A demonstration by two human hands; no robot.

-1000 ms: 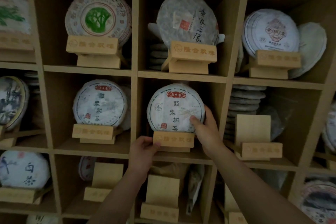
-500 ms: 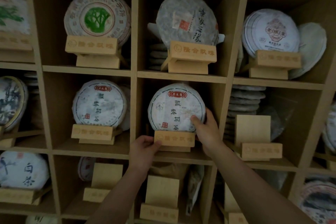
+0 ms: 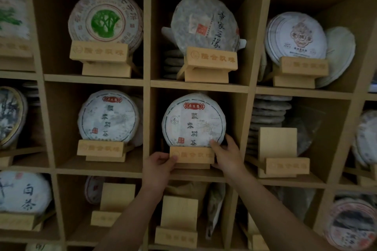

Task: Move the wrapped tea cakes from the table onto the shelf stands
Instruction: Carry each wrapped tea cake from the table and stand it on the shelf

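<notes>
A white wrapped tea cake [image 3: 193,120] with a red label and black characters stands upright on a wooden stand [image 3: 191,155] in the middle compartment of the shelf [image 3: 195,85]. My left hand [image 3: 159,166] grips the left end of that stand, thumb on its front face. My right hand [image 3: 228,155] pinches the cake's lower right edge, thumb on the wrapper and fingers behind it, just above the stand's right end.
Neighbouring compartments hold other wrapped cakes on stands, such as one to the left [image 3: 108,116] and one above [image 3: 204,22]. Empty wooden stands sit to the right [image 3: 278,149], below [image 3: 178,216] and lower left [image 3: 117,199]. Stacked cakes [image 3: 269,112] fill the back right.
My right hand has slid a little lower along the cake's right edge toward the stand. The left hand stays on the stand's left end.
</notes>
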